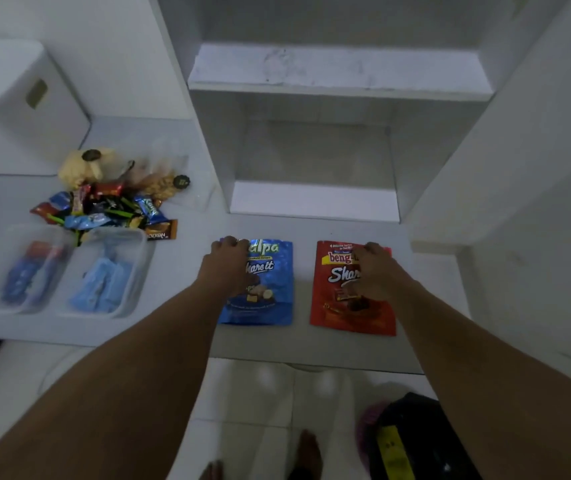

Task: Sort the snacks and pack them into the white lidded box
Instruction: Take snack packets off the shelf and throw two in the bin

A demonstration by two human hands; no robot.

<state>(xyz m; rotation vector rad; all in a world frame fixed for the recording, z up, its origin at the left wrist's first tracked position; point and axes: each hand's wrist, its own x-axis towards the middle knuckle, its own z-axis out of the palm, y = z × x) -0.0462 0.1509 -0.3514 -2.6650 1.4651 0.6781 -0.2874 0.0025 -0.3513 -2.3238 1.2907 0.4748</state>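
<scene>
Hands flat on pouches: left hand (230,263) presses blue pouch (263,289), right hand (372,271) red pouch (351,306). Pinch top edges; white lidded box (17,98) at 10 o'clock.

Dim bluish light, soft blur, wide-angle bending

- A home, by the look of it: a white built-in counter (311,344) runs beside open white shelves (337,81) set in a recess.
- The floor (260,403) below is pale tile, and bare feet (306,452) stand on it.
- At the counter's left edge sit clear tubs (69,271) and a loose pile of wrapped snacks (104,206), household stock rather than shop display.
- A white lidded box (17,98) stands in the counter's far left corner.
</scene>
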